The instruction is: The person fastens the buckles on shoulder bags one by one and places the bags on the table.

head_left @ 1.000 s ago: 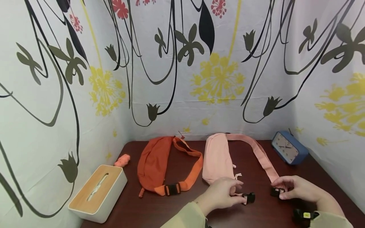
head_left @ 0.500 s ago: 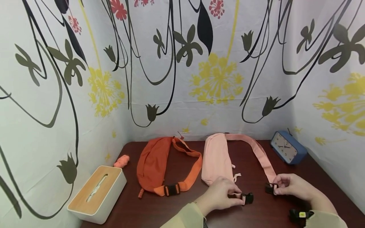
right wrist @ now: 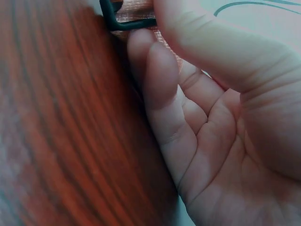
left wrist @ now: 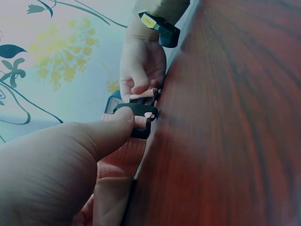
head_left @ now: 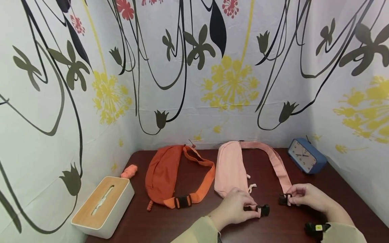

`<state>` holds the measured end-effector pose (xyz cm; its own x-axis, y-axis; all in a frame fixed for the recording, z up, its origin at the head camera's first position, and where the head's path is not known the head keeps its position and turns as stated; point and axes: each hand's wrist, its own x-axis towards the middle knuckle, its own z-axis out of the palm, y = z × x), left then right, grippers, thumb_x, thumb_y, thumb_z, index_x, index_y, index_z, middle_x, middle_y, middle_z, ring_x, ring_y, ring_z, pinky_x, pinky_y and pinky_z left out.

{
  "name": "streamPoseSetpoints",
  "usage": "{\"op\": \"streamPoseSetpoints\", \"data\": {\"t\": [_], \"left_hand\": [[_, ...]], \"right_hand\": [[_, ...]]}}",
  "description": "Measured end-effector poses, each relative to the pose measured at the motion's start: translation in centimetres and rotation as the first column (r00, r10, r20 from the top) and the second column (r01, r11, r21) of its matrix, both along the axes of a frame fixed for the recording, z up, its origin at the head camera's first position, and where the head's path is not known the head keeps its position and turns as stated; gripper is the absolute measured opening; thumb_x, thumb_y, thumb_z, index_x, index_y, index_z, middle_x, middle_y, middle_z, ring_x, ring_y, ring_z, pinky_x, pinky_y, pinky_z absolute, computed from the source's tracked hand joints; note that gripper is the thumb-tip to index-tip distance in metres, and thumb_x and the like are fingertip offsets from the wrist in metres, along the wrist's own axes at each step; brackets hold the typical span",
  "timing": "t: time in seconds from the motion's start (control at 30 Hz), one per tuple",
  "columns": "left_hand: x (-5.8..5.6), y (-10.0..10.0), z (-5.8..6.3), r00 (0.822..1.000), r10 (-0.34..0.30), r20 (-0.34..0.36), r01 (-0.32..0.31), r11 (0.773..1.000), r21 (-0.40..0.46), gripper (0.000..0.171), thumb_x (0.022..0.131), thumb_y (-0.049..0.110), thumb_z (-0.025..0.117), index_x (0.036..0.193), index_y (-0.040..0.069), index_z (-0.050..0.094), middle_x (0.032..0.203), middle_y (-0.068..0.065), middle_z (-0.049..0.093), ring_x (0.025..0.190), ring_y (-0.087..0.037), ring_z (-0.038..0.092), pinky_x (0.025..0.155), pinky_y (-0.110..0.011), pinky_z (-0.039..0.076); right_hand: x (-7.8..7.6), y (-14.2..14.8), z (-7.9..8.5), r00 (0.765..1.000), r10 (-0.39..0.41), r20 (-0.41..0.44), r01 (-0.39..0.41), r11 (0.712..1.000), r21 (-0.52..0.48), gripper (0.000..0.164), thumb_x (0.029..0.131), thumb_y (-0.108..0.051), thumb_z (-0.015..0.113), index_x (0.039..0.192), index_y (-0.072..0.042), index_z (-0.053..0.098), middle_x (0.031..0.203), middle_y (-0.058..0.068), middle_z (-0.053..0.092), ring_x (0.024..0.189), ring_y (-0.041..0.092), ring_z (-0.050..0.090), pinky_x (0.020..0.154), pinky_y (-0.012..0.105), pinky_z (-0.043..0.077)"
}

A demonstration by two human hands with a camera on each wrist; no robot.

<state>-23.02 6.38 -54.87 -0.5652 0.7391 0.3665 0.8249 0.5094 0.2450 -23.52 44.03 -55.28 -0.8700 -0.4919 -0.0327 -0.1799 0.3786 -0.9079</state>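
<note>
A pink waist bag (head_left: pixel 231 168) lies on the dark red-brown table, its strap (head_left: pixel 278 167) looping to the right. My left hand (head_left: pixel 232 207) pinches one black buckle half (head_left: pixel 265 210) by its webbing near the bag's front end. Across a short gap, my right hand (head_left: pixel 310 198) pinches the other black buckle half (head_left: pixel 283 199) at the strap's end. The two halves are apart and face each other. In the left wrist view, the thumb presses on the near buckle half (left wrist: pixel 141 126); the right wrist view shows fingers curled beneath the buckle's black frame (right wrist: pixel 131 24).
An orange waist bag (head_left: pixel 162 173) with its buckle fastened lies to the left. Beyond it stand a wood-topped tissue box (head_left: pixel 101 206) and a small coral bundle (head_left: pixel 129 171). A blue clock (head_left: pixel 307 156) stands at the back right, by the patterned cloth wall (head_left: pixel 194 130).
My right hand has moved left with its buckle half, narrowing the gap to the other one. My left hand has stayed nearly in place, still holding its half.
</note>
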Motion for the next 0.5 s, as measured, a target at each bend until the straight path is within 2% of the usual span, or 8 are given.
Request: {"op": "streamPoseSetpoints", "data": {"t": [0.27,0.4,0.5], "left_hand": [[0.17,0.66,0.06,0.999,0.035,0.041,-0.035,0.999,-0.021,0.033,0.099,0.058,0.078,0.075,0.036,0.069,0.105,0.030,0.078,0.099,0.018,0.064,0.102,-0.014,0.040],[0.14,0.66,-0.02,0.997,0.034,0.073,-0.034,0.999,0.002,0.035,0.099,0.055,0.079,0.075,0.034,0.065,0.092,0.031,0.071,0.090,0.018,0.059,0.098,-0.013,0.039],[0.10,0.61,-0.14,0.996,0.023,0.086,-0.026,0.999,0.032,0.037,0.100,0.051,0.079,0.074,0.031,0.061,0.079,0.027,0.061,0.076,0.015,0.048,0.092,-0.013,0.037]], "right_hand": [[0.24,-0.11,-0.10,0.999,-0.034,-0.006,0.034,0.999,0.038,0.015,0.103,-0.001,0.071,0.111,0.012,0.069,0.093,-0.010,0.081,0.080,0.000,0.069,0.068,0.027,0.059],[0.24,-0.26,0.04,1.000,-0.030,-0.008,0.030,0.999,0.044,0.015,0.103,-0.002,0.071,0.111,0.011,0.070,0.092,-0.006,0.082,0.078,0.001,0.068,0.066,0.028,0.059],[0.16,-0.40,0.13,0.999,-0.035,-0.010,0.036,0.998,0.050,0.016,0.103,-0.002,0.071,0.113,0.011,0.071,0.093,-0.004,0.082,0.076,0.002,0.068,0.066,0.028,0.058]]}}
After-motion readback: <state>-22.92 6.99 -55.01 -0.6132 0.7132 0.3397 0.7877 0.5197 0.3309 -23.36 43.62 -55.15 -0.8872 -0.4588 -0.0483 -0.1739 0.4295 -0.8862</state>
